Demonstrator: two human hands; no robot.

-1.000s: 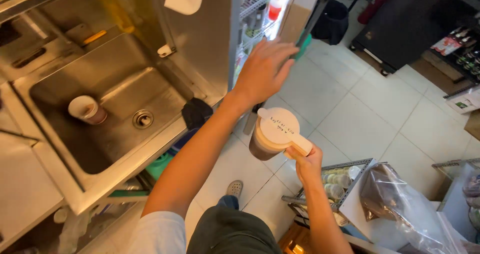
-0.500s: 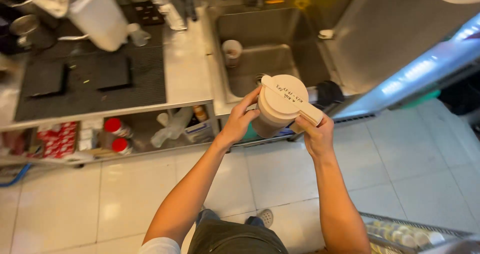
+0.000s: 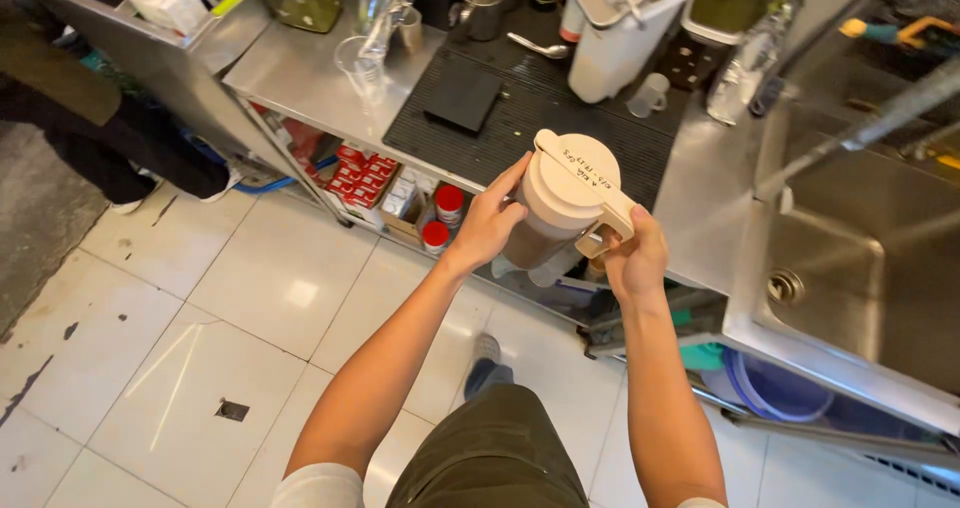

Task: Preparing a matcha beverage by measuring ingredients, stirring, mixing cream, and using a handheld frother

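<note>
I hold a clear pitcher with a cream lid (image 3: 570, 193) and dark liquid inside, up in front of me over the counter's front edge. My left hand (image 3: 492, 223) wraps its left side with fingers reaching the lid. My right hand (image 3: 632, 258) grips the cream handle on the right. The pitcher is upright, slightly tilted.
A steel counter (image 3: 300, 68) carries a black ribbed mat (image 3: 540, 108), a black scale (image 3: 460, 100), a white jug (image 3: 620, 43), a metal cup (image 3: 485, 3) and a small cup (image 3: 650, 93). A sink (image 3: 860, 268) lies right. Red-lidded cans (image 3: 440, 218) sit on the lower shelf.
My view has swung from the sink and fridge to the counter. My left hand came off the fridge door and onto the pitcher, which both hands now carry toward the mat.
</note>
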